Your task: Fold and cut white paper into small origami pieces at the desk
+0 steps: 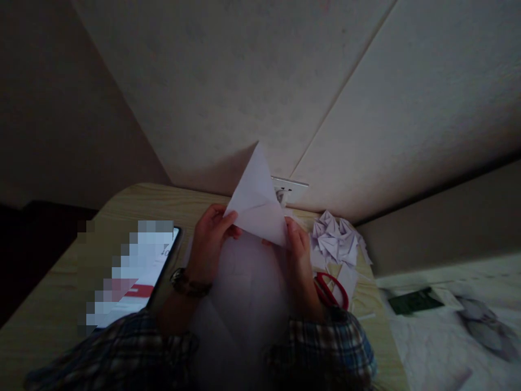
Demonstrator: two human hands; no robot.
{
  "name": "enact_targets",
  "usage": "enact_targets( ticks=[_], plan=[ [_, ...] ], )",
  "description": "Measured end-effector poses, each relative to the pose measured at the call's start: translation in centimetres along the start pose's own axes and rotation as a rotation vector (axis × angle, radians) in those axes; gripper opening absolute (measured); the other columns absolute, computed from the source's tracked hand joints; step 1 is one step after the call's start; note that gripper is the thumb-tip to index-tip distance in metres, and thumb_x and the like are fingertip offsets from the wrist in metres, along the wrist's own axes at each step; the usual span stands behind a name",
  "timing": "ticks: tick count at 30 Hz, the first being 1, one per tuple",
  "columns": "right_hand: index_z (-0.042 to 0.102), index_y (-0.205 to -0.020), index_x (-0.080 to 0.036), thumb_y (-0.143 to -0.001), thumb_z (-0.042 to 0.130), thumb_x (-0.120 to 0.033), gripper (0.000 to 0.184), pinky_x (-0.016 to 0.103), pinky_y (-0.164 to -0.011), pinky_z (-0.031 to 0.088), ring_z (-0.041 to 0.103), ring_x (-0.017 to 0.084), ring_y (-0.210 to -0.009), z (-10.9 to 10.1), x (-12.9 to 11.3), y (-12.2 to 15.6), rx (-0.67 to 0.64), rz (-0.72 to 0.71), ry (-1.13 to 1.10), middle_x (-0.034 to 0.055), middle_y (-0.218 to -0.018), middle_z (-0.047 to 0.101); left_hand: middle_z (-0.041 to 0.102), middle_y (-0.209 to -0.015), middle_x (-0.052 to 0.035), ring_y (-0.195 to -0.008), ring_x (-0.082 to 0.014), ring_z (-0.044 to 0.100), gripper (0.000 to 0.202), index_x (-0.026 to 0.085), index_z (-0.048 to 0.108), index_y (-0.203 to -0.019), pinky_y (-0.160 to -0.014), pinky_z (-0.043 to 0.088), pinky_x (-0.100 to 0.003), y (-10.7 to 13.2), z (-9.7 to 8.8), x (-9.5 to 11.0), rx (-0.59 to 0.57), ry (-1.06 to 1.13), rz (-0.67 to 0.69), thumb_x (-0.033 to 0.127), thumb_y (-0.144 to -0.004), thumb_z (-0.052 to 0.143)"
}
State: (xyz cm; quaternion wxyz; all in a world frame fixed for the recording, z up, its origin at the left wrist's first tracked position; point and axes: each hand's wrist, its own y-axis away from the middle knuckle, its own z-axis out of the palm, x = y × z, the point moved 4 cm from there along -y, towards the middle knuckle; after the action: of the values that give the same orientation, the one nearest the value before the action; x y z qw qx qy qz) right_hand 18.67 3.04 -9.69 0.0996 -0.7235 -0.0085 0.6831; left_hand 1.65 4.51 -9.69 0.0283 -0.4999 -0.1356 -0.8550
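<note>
- A folded white paper (260,201), triangular and point up, is held above the wooden surface (158,198); I can see no print on it.
- The left hand (207,241) pinches the paper's lower left corner, thumb on the near face; its grip is closed on it.
- The right hand (298,241) has its grip closed on the lower right corner.
- Below the folded paper lies a larger white sheet (244,293), faintly creased.
- Left of the folded paper lies a smartphone (158,271), screen lit. Much of the display is blocked out; a red strip with a white dash shows, and some dark characters too small to read surely. I catch no brand.
- Right of the folded paper sits a cluster of pointed paper folds (334,239), with a red loop handle (331,290), apparently scissors, nearer me.
- Just behind the folded paper, a wall socket (297,188) holds a white plug (280,196).
- Far right of it lies a green packet (415,301), its lettering unreadable.
</note>
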Motion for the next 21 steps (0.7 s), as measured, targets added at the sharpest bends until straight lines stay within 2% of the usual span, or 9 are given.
enact_targets(
  ticks=[5, 10, 13, 16, 21],
  plan=[
    [0.065, -0.088, -0.024, -0.085, 0.060, -0.046, 0.023, 0.030, -0.054, 0.034, 0.045, 0.016, -0.051, -0.2, 0.3, -0.2, -0.007, 0.091, -0.194, -0.0044, -0.056, 0.051, 0.068, -0.063, 0.0045, -0.049, -0.0088, 0.061, 0.027, 0.018, 0.059, -0.073, -0.048, 0.050, -0.019, 0.3, 0.4, 0.2, -0.044, 0.024, -0.006, 0.027, -0.062, 0.083],
    [0.063, -0.093, -0.022, -0.080, 0.064, -0.044, 0.025, 0.027, -0.049, 0.033, 0.044, 0.012, -0.047, -0.3, 0.1, -0.6, -0.022, 0.130, -0.258, -0.0044, -0.060, 0.058, 0.067, -0.065, 0.0061, -0.049, -0.0092, 0.062, 0.031, 0.021, 0.057, -0.073, -0.049, 0.051, -0.020, 0.5, 0.7, 0.7, -0.079, 0.056, 0.049, 0.030, -0.063, 0.084],
    [0.062, -0.087, -0.022, -0.077, 0.066, -0.042, 0.023, 0.028, -0.052, 0.038, 0.045, 0.011, -0.046, -0.3, 0.1, -0.7, 0.000, 0.114, -0.297, -0.0039, -0.062, 0.061, 0.069, -0.068, 0.0049, -0.053, -0.0105, 0.064, 0.029, 0.021, 0.059, -0.074, -0.053, 0.053, -0.022, 0.5, 0.8, 0.7, -0.110, 0.033, 0.074, 0.033, -0.065, 0.083],
    [0.062, -0.081, -0.023, -0.073, 0.069, -0.039, 0.019, 0.031, -0.060, 0.045, 0.052, 0.014, -0.053, -0.2, 0.1, -0.7, 0.011, 0.097, -0.313, -0.0037, -0.063, 0.063, 0.071, -0.071, 0.0019, -0.057, -0.0132, 0.067, 0.022, 0.019, 0.065, -0.076, -0.054, 0.054, -0.024, 0.7, 1.3, 0.4, -0.184, -0.048, 0.049, 0.029, -0.066, 0.082],
    [0.063, -0.074, -0.023, -0.071, 0.073, -0.030, 0.013, 0.029, -0.062, 0.047, 0.058, 0.014, -0.060, 0.3, -0.2, -0.6, -0.054, 0.085, -0.282, -0.0049, -0.063, 0.063, 0.068, -0.052, -0.0013, -0.048, -0.0165, 0.062, 0.015, 0.017, 0.071, -0.062, -0.049, 0.051, -0.027, 0.9, 2.1, -0.3, -0.319, -0.221, -0.028, 0.022, -0.059, 0.084]
  ],
)
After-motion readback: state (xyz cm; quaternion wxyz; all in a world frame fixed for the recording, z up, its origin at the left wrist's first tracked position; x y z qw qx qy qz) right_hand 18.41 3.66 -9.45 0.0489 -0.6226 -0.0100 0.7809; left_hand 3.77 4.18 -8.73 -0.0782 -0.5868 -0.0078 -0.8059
